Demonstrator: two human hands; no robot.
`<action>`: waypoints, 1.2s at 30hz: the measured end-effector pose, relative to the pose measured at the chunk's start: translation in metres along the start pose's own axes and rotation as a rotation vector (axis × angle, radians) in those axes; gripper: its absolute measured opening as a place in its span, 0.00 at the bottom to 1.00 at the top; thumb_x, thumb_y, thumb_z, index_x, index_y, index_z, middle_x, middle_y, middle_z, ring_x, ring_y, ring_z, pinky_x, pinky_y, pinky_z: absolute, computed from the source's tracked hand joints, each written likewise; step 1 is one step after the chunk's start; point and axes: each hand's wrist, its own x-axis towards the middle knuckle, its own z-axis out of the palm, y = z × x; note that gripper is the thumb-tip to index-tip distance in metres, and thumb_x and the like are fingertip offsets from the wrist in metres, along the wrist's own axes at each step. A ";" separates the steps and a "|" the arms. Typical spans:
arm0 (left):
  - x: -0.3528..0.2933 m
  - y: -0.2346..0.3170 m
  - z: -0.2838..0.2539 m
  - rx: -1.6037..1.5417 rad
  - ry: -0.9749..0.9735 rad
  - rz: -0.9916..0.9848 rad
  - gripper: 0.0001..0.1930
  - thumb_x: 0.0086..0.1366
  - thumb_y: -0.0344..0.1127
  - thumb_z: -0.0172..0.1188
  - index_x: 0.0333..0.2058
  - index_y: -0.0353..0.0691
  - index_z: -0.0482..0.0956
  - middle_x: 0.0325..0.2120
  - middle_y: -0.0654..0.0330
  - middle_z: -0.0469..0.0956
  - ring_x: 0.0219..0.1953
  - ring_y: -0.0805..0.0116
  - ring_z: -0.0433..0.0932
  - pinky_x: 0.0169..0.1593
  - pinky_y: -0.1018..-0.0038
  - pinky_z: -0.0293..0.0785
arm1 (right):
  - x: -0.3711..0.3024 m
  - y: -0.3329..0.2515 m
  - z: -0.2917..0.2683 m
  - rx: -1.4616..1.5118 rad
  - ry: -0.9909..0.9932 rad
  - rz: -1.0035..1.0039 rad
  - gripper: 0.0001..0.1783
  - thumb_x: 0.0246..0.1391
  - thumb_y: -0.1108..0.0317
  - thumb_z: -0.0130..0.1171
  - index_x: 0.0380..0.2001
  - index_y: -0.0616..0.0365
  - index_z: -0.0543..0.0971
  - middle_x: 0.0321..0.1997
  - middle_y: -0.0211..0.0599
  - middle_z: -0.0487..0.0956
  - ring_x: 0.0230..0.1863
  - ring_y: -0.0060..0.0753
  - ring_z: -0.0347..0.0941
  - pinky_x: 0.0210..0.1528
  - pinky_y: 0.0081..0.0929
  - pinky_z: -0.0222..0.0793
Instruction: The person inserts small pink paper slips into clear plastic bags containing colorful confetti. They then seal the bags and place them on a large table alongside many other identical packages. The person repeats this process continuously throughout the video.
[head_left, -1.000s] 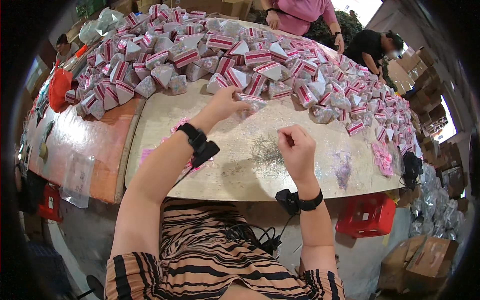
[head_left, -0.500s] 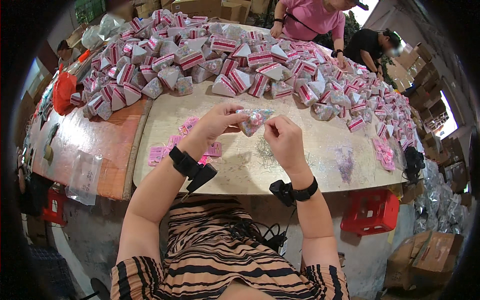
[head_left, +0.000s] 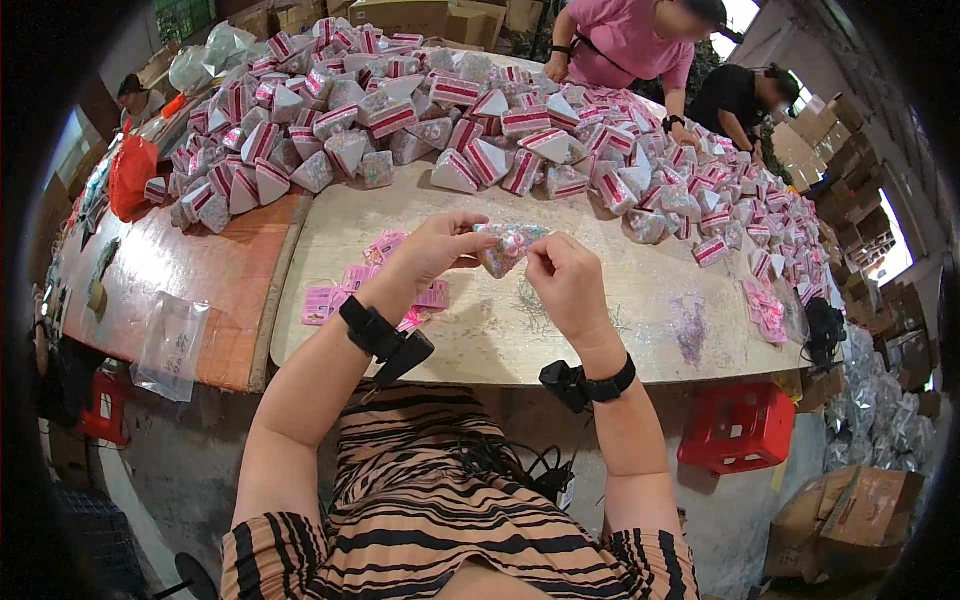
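My left hand point(head_left: 443, 248) grips a wedge-shaped fake cake slice point(head_left: 505, 248) by its left side, fingers and thumb on either edge. The slice is covered in pale glittery sprinkles with pinkish bits on top. At its right-hand tip, my right hand point(head_left: 568, 288) is closed in a pinch; whatever lies between those fingertips is too small to make out. Below the slice, thin wire-like strands point(head_left: 533, 305) are scattered on the pale tabletop point(head_left: 470, 350). Several pink cards point(head_left: 355, 278) lie by my left wrist.
A big heap of cake slices point(head_left: 395, 118) covers the table's far side. More pink cards point(head_left: 765, 308) and purple glitter point(head_left: 690, 330) lie right. A clear plastic bag point(head_left: 170, 345) hangs over the left edge. Below stands a red stool point(head_left: 738, 425). Across the table, a person in pink point(head_left: 625, 40) reaches in.
The slice has tilted a little in my left hand, its sprinkled top turning slightly. My right pinch stays close by its tip. The view has shifted slightly.
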 end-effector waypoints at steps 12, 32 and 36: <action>-0.003 0.004 0.001 0.047 0.011 0.015 0.25 0.64 0.37 0.62 0.55 0.30 0.69 0.44 0.57 0.77 0.42 0.72 0.78 0.50 0.75 0.76 | -0.001 -0.001 0.000 -0.030 -0.012 -0.001 0.03 0.46 0.79 0.59 0.26 0.66 0.75 0.25 0.42 0.76 0.24 0.37 0.74 0.28 0.28 0.70; 0.001 -0.002 -0.001 0.028 0.056 0.061 0.29 0.59 0.37 0.67 0.55 0.27 0.69 0.41 0.55 0.77 0.39 0.71 0.78 0.44 0.76 0.76 | -0.002 0.000 0.001 -0.009 -0.003 -0.002 0.03 0.45 0.79 0.59 0.26 0.65 0.75 0.25 0.43 0.75 0.24 0.39 0.73 0.28 0.29 0.69; 0.005 -0.005 -0.003 0.078 0.060 0.065 0.30 0.59 0.37 0.67 0.55 0.26 0.68 0.41 0.54 0.77 0.38 0.71 0.77 0.42 0.76 0.76 | -0.002 0.000 0.001 -0.012 -0.006 -0.007 0.03 0.45 0.79 0.59 0.26 0.65 0.75 0.24 0.43 0.75 0.24 0.39 0.73 0.28 0.29 0.69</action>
